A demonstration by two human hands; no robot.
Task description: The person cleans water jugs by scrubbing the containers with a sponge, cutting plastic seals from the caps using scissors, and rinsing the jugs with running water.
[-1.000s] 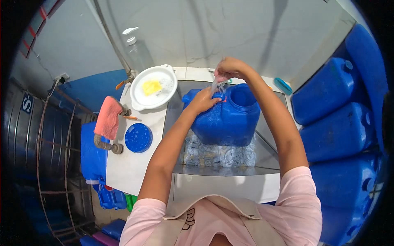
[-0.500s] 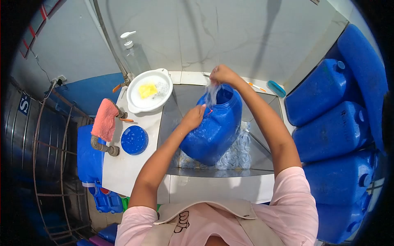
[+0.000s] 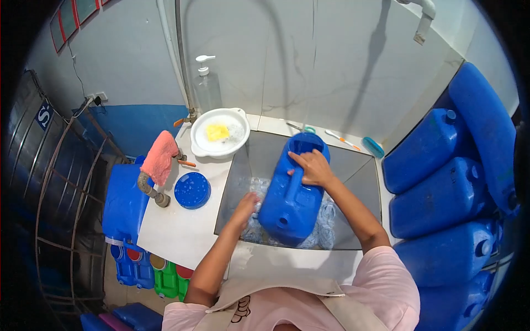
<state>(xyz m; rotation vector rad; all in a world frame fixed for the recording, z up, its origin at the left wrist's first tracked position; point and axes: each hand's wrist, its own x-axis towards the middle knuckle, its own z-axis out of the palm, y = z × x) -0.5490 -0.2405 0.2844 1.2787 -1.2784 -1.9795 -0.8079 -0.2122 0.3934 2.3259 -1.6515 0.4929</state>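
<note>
In the sink stands a blue jerrycan, tilted, with its wide mouth at the back. My right hand has its fingers around the can's handle, close to the mouth. To the left of the can is my left hand, off it, with the fingers apart and nothing held. Bundled pale cords lie under the can on the sink floor. A white basin with suds and a yellow sponge sits at the back left, and a round blue lid rests on the left counter.
A pink cloth hangs on a pipe at the left. Behind the basin is a pump bottle. A blue brush and a toothbrush lie on the back ledge. Large blue jerrycans line the right side.
The jerrycan has turned, and its handle now faces up. My right hand has come down from above the mouth to the handle. My left hand has let go and moved down-left.
</note>
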